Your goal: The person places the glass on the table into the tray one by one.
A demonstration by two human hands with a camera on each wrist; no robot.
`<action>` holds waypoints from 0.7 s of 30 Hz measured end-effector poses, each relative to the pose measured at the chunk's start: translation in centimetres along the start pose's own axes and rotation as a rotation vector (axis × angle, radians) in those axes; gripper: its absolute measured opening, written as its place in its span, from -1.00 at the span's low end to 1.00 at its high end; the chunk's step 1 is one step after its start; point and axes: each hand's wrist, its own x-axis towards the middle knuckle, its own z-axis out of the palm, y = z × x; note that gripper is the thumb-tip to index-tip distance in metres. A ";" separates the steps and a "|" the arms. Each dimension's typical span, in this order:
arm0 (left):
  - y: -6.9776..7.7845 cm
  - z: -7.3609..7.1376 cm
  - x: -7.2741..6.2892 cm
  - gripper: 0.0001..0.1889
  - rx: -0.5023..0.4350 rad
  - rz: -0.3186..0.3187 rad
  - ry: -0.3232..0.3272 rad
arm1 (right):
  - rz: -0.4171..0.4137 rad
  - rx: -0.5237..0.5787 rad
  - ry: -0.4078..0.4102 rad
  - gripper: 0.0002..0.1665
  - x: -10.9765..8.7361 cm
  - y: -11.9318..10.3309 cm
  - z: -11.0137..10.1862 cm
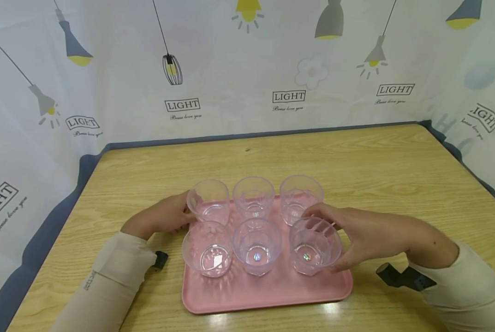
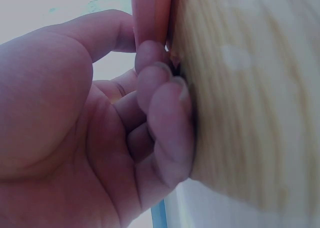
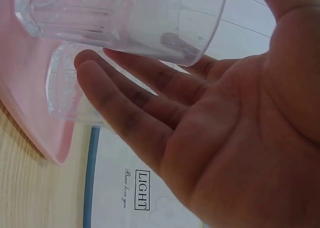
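Six clear plastic cups stand upright in two rows on a pink tray [image 1: 268,290]. At the tray's left edge, my left hand [image 1: 170,214] pinches the rim: in the left wrist view the thumb lies along one side of the pink tray edge [image 2: 151,15], with curled fingertips at the other side, close to the tabletop. My right hand [image 1: 367,235] is spread around the front right cup [image 1: 315,249], thumb at its near side and fingers behind it. The right wrist view shows those fingers [image 3: 127,105] nearly straight beside the cup wall [image 3: 145,25], with a gap before the palm.
Behind the front row stand the back left cup [image 1: 207,193], back middle cup [image 1: 253,191] and back right cup [image 1: 301,189]. The tray lies on a wooden table [image 1: 156,170]. A white curtain [image 1: 239,78] printed with lamps hangs around the far and side edges.
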 end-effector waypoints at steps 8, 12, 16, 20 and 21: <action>-0.6 0.3 0.2 -0.51 -0.006 0.009 0.002 | 0.001 -0.005 0.022 0.02 0.0 0.2 0.1; -1.0 0.5 0.2 -0.58 -0.017 0.010 0.002 | 0.033 -0.011 0.071 -0.11 -0.1 0.4 0.0; -1.2 0.7 0.1 -0.57 -0.012 0.003 0.005 | 0.109 -0.040 0.196 -0.43 -0.1 0.3 -0.3; -1.1 0.8 0.0 -0.56 -0.008 -0.008 0.005 | 0.122 -0.059 0.347 -0.66 0.1 0.2 -0.7; -1.1 0.8 0.0 -0.58 -0.006 -0.007 0.006 | 0.116 -0.063 0.381 -0.69 0.1 0.3 -0.7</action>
